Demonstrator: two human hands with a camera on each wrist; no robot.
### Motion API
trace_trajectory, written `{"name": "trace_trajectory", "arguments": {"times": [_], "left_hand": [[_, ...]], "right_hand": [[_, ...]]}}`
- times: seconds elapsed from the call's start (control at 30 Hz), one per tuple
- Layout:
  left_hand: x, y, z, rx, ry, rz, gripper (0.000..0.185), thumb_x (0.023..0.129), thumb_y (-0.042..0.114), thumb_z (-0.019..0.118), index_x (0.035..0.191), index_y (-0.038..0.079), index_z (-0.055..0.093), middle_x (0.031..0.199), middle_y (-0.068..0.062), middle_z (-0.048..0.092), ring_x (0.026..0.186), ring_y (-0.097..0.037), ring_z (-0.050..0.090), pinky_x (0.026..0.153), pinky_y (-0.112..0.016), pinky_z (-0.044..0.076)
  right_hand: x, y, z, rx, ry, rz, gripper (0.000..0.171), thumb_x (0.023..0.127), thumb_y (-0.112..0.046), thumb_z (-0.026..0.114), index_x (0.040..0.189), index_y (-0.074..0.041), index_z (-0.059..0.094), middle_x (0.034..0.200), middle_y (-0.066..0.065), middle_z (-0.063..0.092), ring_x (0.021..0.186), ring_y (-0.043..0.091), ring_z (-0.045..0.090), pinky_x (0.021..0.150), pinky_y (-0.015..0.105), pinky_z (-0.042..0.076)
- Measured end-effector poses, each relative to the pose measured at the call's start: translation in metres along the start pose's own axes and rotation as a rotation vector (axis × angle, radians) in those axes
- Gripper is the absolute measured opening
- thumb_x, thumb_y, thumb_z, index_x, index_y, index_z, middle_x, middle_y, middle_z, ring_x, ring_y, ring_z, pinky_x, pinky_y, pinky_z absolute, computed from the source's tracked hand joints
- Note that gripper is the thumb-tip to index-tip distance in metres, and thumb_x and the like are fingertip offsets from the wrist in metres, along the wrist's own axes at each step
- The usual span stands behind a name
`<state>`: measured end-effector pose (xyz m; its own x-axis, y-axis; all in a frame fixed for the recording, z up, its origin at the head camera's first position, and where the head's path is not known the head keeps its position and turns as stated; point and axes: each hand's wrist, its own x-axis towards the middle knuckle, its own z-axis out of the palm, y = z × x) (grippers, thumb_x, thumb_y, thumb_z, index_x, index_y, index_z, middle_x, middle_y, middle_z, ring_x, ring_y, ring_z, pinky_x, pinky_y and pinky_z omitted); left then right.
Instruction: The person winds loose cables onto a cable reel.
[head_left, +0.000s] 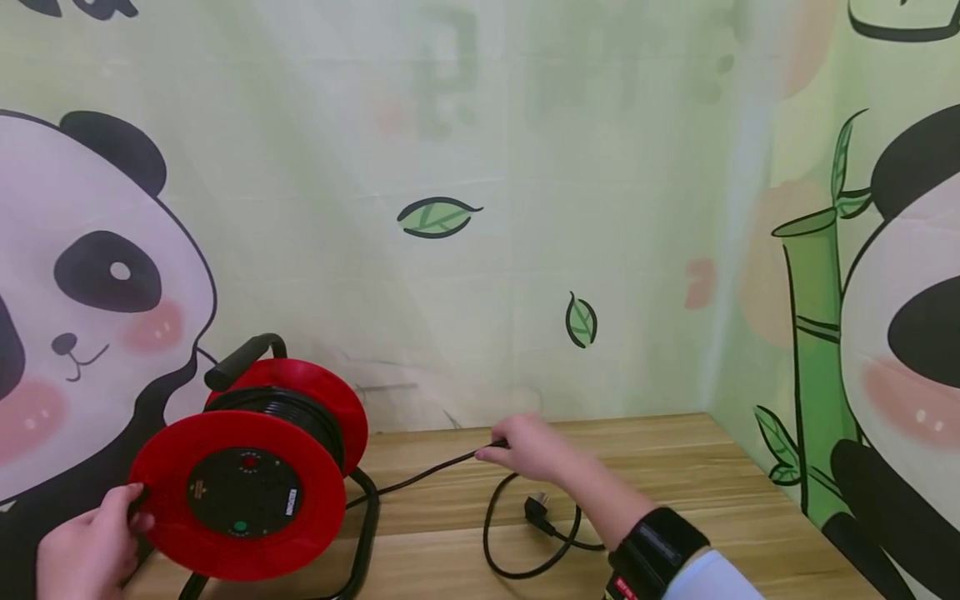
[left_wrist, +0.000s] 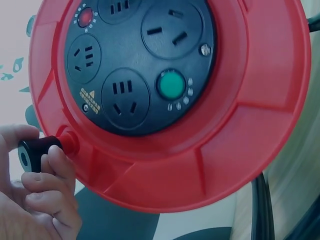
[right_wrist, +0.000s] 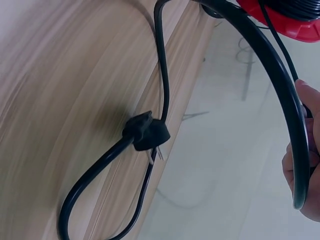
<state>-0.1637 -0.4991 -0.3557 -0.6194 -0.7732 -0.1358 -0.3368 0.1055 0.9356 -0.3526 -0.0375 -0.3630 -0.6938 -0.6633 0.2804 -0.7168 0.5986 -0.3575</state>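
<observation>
Two hands busy on a wooden tabletop (head_left: pixel 675 467). Left hand (head_left: pixel 86 554) down at the left edge of a big red cable reel (head_left: pixel 247 475), fingers (left_wrist: pixel 47 175) curled round the small black knob (left_wrist: pixel 35 152) on the reel's red rim. Black middle of the reel full of plug holes, plus a green button (left_wrist: pixel 171 84) and a red light (left_wrist: pixel 85 16). Black carry handle (head_left: pixel 243 357) on top, black metal frame (head_left: pixel 363 533) underneath, standing at the left end of the tabletop. Black cable (head_left: pixel 420 477) wound on the reel and running off to the right. Right hand (head_left: pixel 528 446) near the back wall, closed round that cable, holding it a bit above the wood. Past the hand, a loose loop of cable lying flat, ending in a black plug (right_wrist: pixel 146 132) on the tabletop, just beside the right wrist. Panda and bamboo pictures on the walls (head_left: pixel 480 167) behind.
</observation>
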Motion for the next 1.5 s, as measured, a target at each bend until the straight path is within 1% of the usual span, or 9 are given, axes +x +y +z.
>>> {"name": "trace_trajectory", "arguments": {"times": [0.2,0.37,0.43,0.53,0.63,0.9,1.07,1.3,1.5], "left_hand": [[-0.012,0.011,0.004,-0.112,0.057,0.020,0.053,0.102,0.056,0.044,0.083,0.016,0.074,0.065,0.006,0.063,0.054,-0.026,0.044,0.047,-0.034,0.038],[-0.019,0.016,0.011,-0.145,0.118,0.097,0.055,0.099,0.060,0.050,0.104,0.010,0.072,0.065,0.016,0.061,0.056,-0.024,0.047,0.048,-0.030,0.042],[-0.020,0.016,0.013,-0.168,0.129,0.125,0.054,0.098,0.060,0.052,0.102,0.009,0.072,0.063,0.018,0.060,0.055,-0.023,0.048,0.048,-0.030,0.042],[-0.021,0.017,0.014,-0.221,0.130,0.154,0.050,0.096,0.058,0.058,0.085,0.012,0.072,0.062,0.018,0.062,0.055,-0.022,0.048,0.046,-0.029,0.042],[-0.025,0.020,0.015,-0.205,0.136,0.190,0.050,0.096,0.058,0.059,0.080,0.013,0.072,0.065,0.019,0.063,0.059,-0.021,0.050,0.046,-0.029,0.043],[-0.042,0.030,0.029,-0.115,0.183,0.290,0.053,0.098,0.059,0.054,0.103,0.009,0.072,0.073,0.016,0.064,0.082,-0.023,0.049,0.054,-0.030,0.044],[-0.052,0.037,0.040,-0.066,0.208,0.370,0.055,0.098,0.059,0.054,0.112,0.008,0.070,0.076,0.003,0.065,0.080,-0.026,0.043,0.054,-0.033,0.038],[-0.061,0.039,0.052,0.010,0.299,0.555,0.050,0.099,0.053,0.058,0.086,0.005,0.064,0.058,-0.006,0.051,0.062,-0.027,0.040,0.045,-0.032,0.032],[-0.065,0.038,0.057,0.062,0.323,0.660,0.048,0.099,0.049,0.059,0.081,0.005,0.065,0.067,-0.010,0.060,0.067,-0.024,0.045,0.050,-0.028,0.035]], "right_hand": [[0.006,-0.010,0.005,0.007,-0.010,-0.005,0.039,0.099,-0.035,0.068,0.068,-0.017,0.053,0.059,-0.008,0.045,0.052,0.007,0.040,0.052,0.024,0.036],[0.010,-0.018,0.008,-0.001,-0.017,-0.012,0.039,0.099,-0.036,0.068,0.068,-0.017,0.052,0.059,-0.008,0.044,0.052,0.007,0.040,0.052,0.024,0.036],[0.012,-0.021,0.010,-0.005,-0.019,-0.019,0.040,0.099,-0.037,0.068,0.068,-0.017,0.052,0.059,-0.008,0.043,0.052,0.007,0.040,0.052,0.024,0.035],[0.015,-0.025,0.013,-0.011,-0.017,-0.028,0.040,0.099,-0.037,0.068,0.068,-0.018,0.051,0.059,-0.009,0.042,0.052,0.007,0.039,0.053,0.024,0.035],[0.019,-0.029,0.016,-0.013,-0.013,-0.034,0.041,0.099,-0.037,0.068,0.068,-0.018,0.049,0.059,-0.009,0.040,0.052,0.007,0.039,0.053,0.024,0.034],[0.027,-0.042,0.025,0.001,-0.017,-0.059,0.041,0.100,-0.035,0.066,0.068,-0.018,0.048,0.057,-0.009,0.039,0.051,0.006,0.037,0.052,0.023,0.034],[0.033,-0.050,0.031,0.014,-0.030,-0.075,0.041,0.102,-0.035,0.064,0.068,-0.018,0.047,0.057,-0.009,0.038,0.049,0.006,0.035,0.051,0.022,0.033],[0.039,-0.062,0.038,0.020,-0.039,-0.099,0.043,0.102,-0.034,0.063,0.066,-0.018,0.045,0.056,-0.009,0.037,0.048,0.005,0.034,0.050,0.021,0.033],[0.044,-0.069,0.043,0.019,-0.055,-0.086,0.041,0.103,-0.033,0.061,0.068,-0.017,0.049,0.057,-0.009,0.040,0.049,0.005,0.038,0.050,0.021,0.035]]}}
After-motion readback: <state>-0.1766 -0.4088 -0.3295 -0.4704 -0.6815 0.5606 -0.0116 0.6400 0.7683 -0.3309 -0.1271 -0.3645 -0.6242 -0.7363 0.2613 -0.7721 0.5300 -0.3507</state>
